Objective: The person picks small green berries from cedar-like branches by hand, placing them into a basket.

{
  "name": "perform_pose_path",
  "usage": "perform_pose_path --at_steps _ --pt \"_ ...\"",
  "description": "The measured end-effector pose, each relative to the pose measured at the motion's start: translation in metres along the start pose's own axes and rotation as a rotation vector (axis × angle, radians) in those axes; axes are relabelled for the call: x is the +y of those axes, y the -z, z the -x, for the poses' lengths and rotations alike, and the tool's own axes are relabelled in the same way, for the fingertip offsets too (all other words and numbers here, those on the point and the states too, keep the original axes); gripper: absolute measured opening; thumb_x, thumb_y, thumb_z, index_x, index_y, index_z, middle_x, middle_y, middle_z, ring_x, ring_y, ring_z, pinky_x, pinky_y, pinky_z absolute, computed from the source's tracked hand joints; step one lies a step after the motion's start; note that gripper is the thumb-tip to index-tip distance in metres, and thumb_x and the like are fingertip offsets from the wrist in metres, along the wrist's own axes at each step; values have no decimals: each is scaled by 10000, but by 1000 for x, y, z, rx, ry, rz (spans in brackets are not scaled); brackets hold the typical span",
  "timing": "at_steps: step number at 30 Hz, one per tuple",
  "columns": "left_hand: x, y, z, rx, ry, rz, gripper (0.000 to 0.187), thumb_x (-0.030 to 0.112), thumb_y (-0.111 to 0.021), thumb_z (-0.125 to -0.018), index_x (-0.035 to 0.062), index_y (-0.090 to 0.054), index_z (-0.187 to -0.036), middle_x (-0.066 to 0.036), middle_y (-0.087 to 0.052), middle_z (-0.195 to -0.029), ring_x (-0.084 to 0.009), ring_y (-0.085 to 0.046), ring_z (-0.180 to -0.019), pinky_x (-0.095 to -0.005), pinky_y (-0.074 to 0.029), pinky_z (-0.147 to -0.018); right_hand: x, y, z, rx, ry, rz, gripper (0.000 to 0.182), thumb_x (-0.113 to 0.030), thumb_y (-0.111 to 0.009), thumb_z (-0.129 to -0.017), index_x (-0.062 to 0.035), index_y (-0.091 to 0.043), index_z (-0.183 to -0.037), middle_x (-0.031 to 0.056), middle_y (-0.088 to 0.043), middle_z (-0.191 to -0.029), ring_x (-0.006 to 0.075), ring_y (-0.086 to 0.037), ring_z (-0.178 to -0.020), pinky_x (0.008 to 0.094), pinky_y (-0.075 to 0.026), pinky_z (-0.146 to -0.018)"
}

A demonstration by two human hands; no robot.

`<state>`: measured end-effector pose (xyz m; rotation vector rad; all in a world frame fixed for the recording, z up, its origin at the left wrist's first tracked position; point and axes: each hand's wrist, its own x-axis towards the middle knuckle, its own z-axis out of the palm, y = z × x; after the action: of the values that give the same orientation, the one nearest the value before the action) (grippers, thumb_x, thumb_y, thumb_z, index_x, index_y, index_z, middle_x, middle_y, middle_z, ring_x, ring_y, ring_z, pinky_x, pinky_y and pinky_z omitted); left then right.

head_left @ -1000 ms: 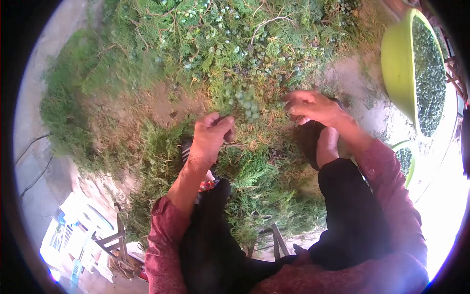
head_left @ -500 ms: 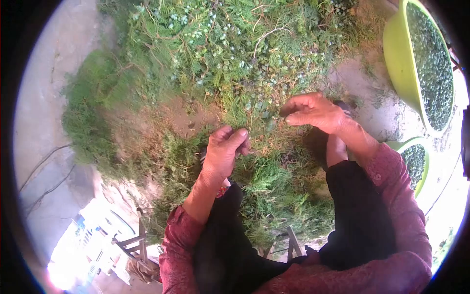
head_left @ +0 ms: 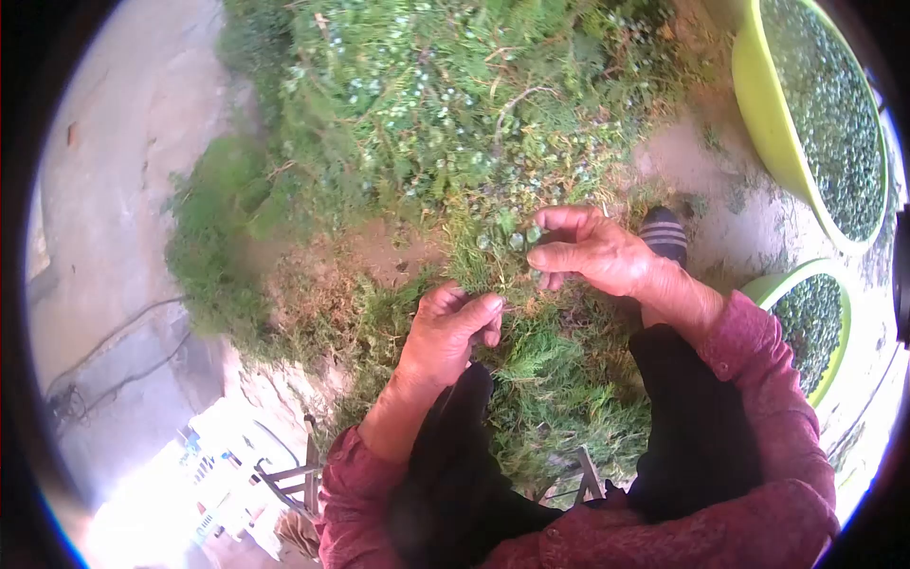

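My left hand (head_left: 453,332) is closed in a pinch, thumb against forefinger, on the stem end of a small green conifer sprig. The sprig carries round, pale green cones (head_left: 500,241) and points up towards the other hand. My right hand (head_left: 597,254) has its thumb and fingers curled around cones at the sprig's tip. Some of these cones show between the fingertips; the rest are partly hidden. Beneath both hands lies a wide heap of cut conifer branches (head_left: 408,114), dotted with similar cones.
A large lime-green basin (head_left: 773,123) full of green cones leans at the upper right. Below it stands a smaller green basin (head_left: 834,365), also holding cones. Loose foliage (head_left: 559,408) lies between my knees. Cables (head_left: 118,332) run over the concrete floor at left.
My right hand has moved in and curled its fingers around the cones, where before it hovered apart from the sprig. The left hand keeps its pinch. The whole view has shifted slightly.
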<state>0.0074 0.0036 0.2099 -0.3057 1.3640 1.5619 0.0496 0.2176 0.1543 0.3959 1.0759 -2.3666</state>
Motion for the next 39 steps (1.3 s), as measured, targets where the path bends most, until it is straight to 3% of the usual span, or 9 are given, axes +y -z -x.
perform_pose_path --at_steps 3,9,13,18,23,26,35,37,39 --pt "34 -14 44 43 24 129 134 149 -628 -817 51 -557 -758 -49 -571 -649 -119 -522 -540 -236 -402 -498 -31 -40 10 -107 118 88 311 -168 -690 -775 -32 -534 -1007 2 -591 -721 75 -547 -635 233 -462 -583" --pt "77 -34 147 6 -323 266 186 126 -627 -815 71 -520 -674 -66 -562 -650 -136 -509 -539 -265 -397 -485 -105 -138 55 -251 129 23 229 -248 -607 -842 -69 -560 -977 -26 -559 -811 52 -530 -630 205 -472 -595" --pt "69 -46 212 -57 -384 379 219 112 -626 -814 72 -495 -643 -69 -535 -630 -142 -483 -521 -282 -389 -485 -119 -189 92 -307 87 155 377 -311 -627 -808 -30 -531 -1040 23 -581 -821 95 -563 -677 247 -501 -586" --pt "17 -48 271 -46 -478 439 218 121 -623 -818 72 -485 -656 -57 -508 -615 -136 -448 -498 -297 -368 -480 -83 -241 152 -408 -14 169 329 -267 -602 -838 -48 -545 -1077 -13 -581 -851 72 -566 -703 213 -469 -622" --pt "-37 -49 320 -21 -439 465 230 117 -570 -846 81 -519 -624 -65 -503 -578 -160 -456 -500 -311 -375 -488 -13 -259 206 -162 133 340 137 -196 -622 -828 -79 -586 -890 -18 -591 -719 75 -554 -624 210 -443 -579" --pt "-65 -50 341 -14 -510 363 165 131 -577 -846 76 -530 -698 -46 -506 -589 -133 -465 -508 -294 -376 -485 14 -269 236 -97 130 38 125 -181 -634 -818 -71 -595 -864 11 -611 -734 88 -536 -581 206 -418 -534" --pt "-98 -63 385 140 -726 -20 99 117 -573 -848 52 -539 -782 -18 -491 -612 -99 -437 -511 -252 -380 -488 21 -294 283 -58 338 697 395 -284 -741 -719 -31 -601 -987 7 -594 -879 41 -518 -824 195 -425 -726" --pt "-100 -69 392 151 -739 -42 97 117 -572 -849 45 -539 -791 -19 -492 -613 -97 -436 -512 -246 -379 -487 23 -304 285 -30 408 785 437 -318 -753 -699 -22 -596 -980 2 -597 -846 38 -519 -781 201 -429 -690" --pt "-103 -70 400 167 -751 -63 98 117 -571 -849 39 -538 -801 -19 -492 -614 -95 -436 -513 -240 -379 -486 24 -310 287 -89 236 845 413 -326 -731 -724 -27 -590 -972 2 -609 -808 54 -547 -721 224 -454 -655"
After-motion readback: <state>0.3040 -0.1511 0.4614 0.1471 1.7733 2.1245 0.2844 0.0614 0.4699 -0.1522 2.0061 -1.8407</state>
